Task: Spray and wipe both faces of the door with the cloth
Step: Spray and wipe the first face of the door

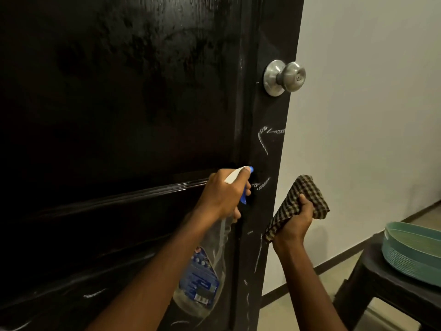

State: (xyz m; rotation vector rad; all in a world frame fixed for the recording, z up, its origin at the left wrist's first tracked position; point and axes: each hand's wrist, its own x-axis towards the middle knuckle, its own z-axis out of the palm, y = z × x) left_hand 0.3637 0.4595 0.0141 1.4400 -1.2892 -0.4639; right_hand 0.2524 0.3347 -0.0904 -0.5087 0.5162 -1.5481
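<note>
Left grip (222, 194) clasps one spray bottle (202, 278), right grip (294, 223) one cloth (307, 189), by one door (119, 103).

A pale, plain wall (370, 91) is seen across the right half of the frame. Along its foot a dark skirting strip (334, 262) is run diagonally, rising toward the right edge. Light floor tiles (288, 316) are shown below it at the lower middle right. In the lower right corner a dark stool (367, 278) is placed, and a teal woven-pattern basket (410, 259) is set on top of it.
</note>
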